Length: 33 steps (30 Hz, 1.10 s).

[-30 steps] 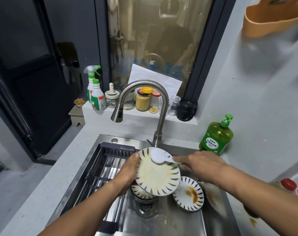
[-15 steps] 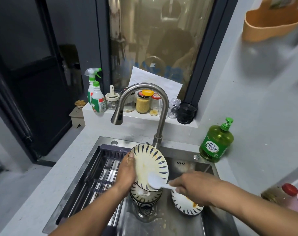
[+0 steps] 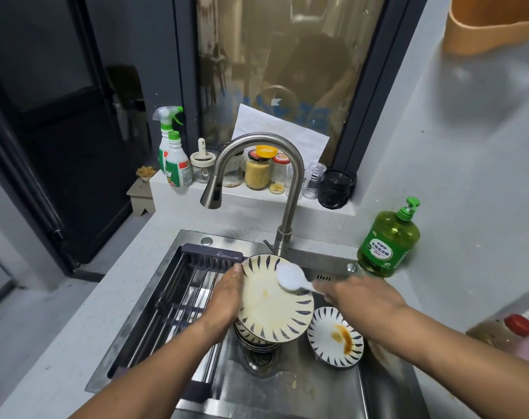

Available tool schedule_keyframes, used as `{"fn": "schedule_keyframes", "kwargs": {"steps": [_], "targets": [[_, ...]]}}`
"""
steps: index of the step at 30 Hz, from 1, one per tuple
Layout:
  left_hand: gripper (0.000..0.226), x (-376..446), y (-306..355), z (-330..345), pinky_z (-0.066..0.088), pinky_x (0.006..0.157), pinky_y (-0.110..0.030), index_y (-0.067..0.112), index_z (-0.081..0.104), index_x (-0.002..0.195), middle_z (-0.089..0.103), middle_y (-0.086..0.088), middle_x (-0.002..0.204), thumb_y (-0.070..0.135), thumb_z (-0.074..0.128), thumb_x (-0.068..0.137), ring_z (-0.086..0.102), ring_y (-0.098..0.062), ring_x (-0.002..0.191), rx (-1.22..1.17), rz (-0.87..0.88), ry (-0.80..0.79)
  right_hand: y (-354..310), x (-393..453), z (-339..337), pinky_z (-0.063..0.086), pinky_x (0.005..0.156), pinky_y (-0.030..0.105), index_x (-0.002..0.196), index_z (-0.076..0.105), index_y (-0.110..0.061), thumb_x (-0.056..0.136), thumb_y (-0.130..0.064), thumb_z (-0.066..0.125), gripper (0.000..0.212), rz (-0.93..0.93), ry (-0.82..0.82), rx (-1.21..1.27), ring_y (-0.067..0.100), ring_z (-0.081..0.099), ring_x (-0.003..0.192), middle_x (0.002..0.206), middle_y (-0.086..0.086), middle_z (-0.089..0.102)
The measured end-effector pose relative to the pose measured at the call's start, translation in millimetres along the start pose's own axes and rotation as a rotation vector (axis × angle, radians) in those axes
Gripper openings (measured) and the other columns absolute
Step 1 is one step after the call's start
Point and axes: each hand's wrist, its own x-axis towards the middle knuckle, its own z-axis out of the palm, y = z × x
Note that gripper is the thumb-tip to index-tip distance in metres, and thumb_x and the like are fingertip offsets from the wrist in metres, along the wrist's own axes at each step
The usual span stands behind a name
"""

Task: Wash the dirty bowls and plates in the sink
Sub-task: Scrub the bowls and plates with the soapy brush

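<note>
Left hand [image 3: 226,300] grips striped plate [image 3: 275,300] by its left rim, thumb over the edge, plate tilted above the bowl stack [image 3: 251,337] at the sink [image 3: 287,391] centre near the drain. Right hand [image 3: 360,297], grip closed round the handle of the white dish brush [image 3: 290,278], brush head touching the plate's upper right. Stained small plate [image 3: 335,337] lies right of the stack. Dish soap bottle [image 3: 388,240] at the surface's back right corner.

At centre frame you see a brushed-metal faucet [image 3: 275,176] over a scuffed stainless sink [image 3: 287,394]. Your plate [image 3: 275,306] looks glazed and glossy. At right, the soap bottle [image 3: 388,240] is translucent green plastic; the counter [image 3: 75,322] looks matt, speckled.
</note>
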Motion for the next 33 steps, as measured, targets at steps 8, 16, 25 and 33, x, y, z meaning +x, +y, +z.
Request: {"fn": "schedule_keyframes", "kwargs": {"steps": [8,16,25,33], "targets": [[0.067,7,-14,11,0.062,0.066,-0.038,0.014,0.064,0.12,0.079,-0.011,0.092,0.064,0.023,0.1,0.077,-0.027,0.084,-0.333,-0.237,-0.068,-28,12,21,0.047,0.085,0.036,0.146,0.033,-0.055,0.104,-0.054,0.034,0.042,-0.067,0.089,0.432,0.02,0.06,0.111,0.121,-0.006,0.066],[0.048,3,-8,10,0.041,0.055,-0.002,0.013,0.046,0.145,0.055,-0.005,0.136,0.035,0.021,0.111,0.055,-0.018,0.112,-0.338,-0.158,0.043,-17,19,17,0.036,0.039,0.018,0.094,0.061,-0.021,0.089,-0.051,0.068,0.031,0.308,0.265,1.084,0.009,0.05,0.047,0.066,-0.003,0.061],[0.047,-12,-7,5,0.06,0.053,-0.032,0.014,0.048,0.137,0.068,-0.008,0.117,0.043,0.048,0.101,0.076,-0.022,0.07,-0.554,-0.258,-0.081,-25,46,47,0.032,0.035,0.019,0.112,0.063,0.006,0.086,-0.013,0.068,0.032,0.596,-0.044,1.806,0.011,0.034,0.04,0.057,0.006,0.045],[0.088,-8,-7,-25,-0.002,0.123,-0.039,0.052,0.037,0.148,0.008,0.029,0.162,0.065,0.076,0.07,0.001,0.005,0.148,0.74,0.439,-0.415,-11,55,31,0.034,0.033,0.015,0.09,0.056,0.001,0.087,0.002,0.052,0.005,0.666,-0.148,1.723,0.01,0.037,0.033,0.049,0.005,0.045]]}}
